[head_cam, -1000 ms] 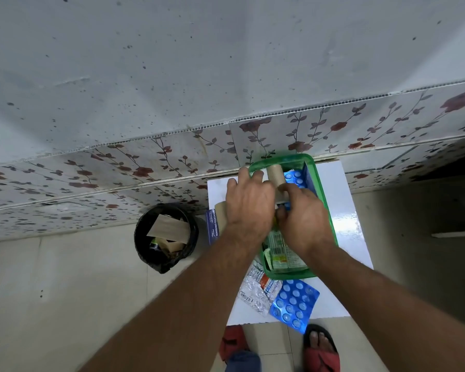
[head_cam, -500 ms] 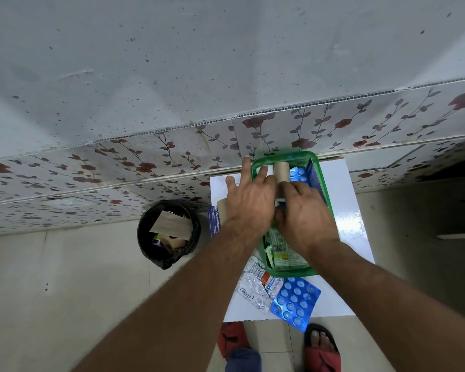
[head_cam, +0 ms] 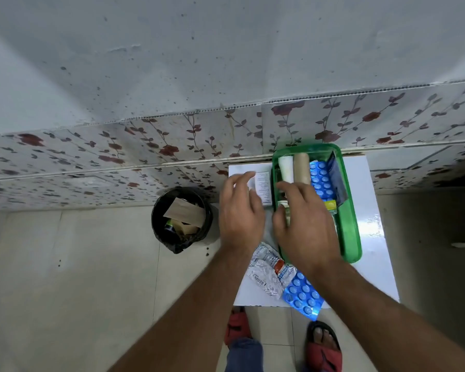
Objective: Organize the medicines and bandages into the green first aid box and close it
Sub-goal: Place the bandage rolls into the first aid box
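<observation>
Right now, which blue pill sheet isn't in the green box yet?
The blue blister sheet lying at the near edge of the white table, beside the silver strips. The other blue sheet already sits inside the green box.

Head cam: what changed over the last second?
Both hands pulled back toward the person from the bandage rolls in the green box; the white roll and tan roll now lie uncovered side by side. The left hand shifted left over the white carton; the right hand hovers over the box. Unmoved: blue blister pack, silver strips, bin.
</observation>
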